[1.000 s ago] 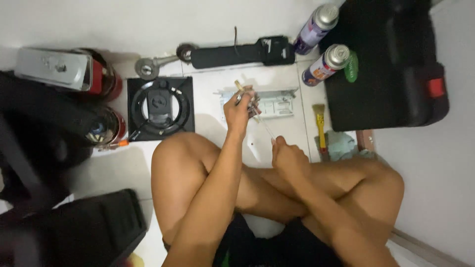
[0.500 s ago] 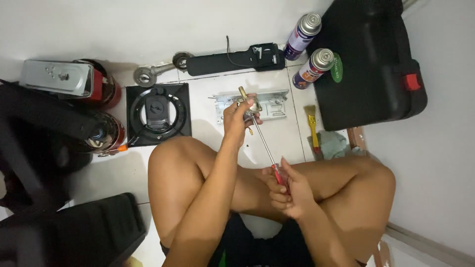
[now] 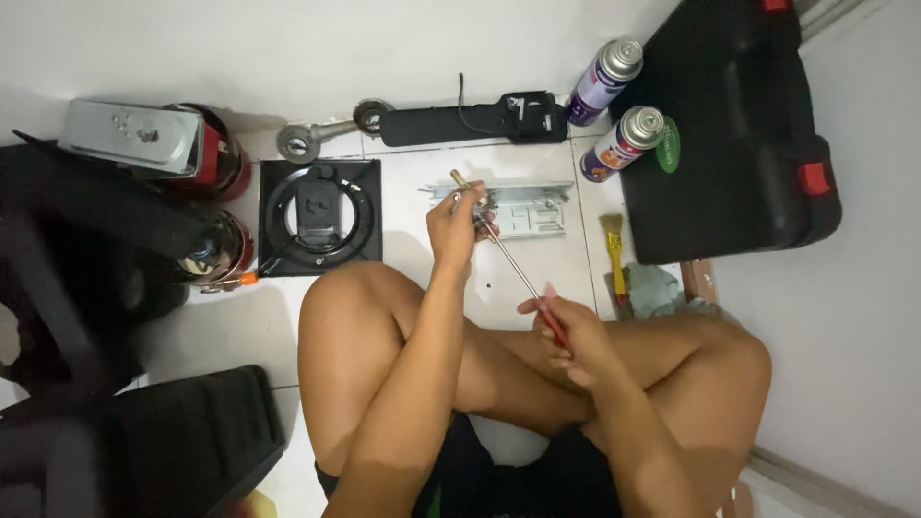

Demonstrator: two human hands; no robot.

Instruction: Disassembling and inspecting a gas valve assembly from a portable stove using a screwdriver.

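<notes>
two hands: left hand [image 3: 459,219], right hand [image 3: 576,336]. one long screwdriver [image 3: 513,269], its red handle under the right fingers, its tip by the left fingers. one small brass-tipped part [image 3: 459,180], pinched in the left fingers. one grey metal bracket [image 3: 523,206], just beyond the left fingertips. two spray cans [image 3: 600,82] [image 3: 624,144], well beyond the fingers (caps off both). one yellow brush [image 3: 616,254]. one black case [image 3: 739,125]. one square black burner [image 3: 321,216].

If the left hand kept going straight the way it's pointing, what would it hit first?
Probably the grey metal bracket on the floor just beyond the left hand, which grips a small brass-tipped part; depth is unclear, so it might pass above.
</notes>
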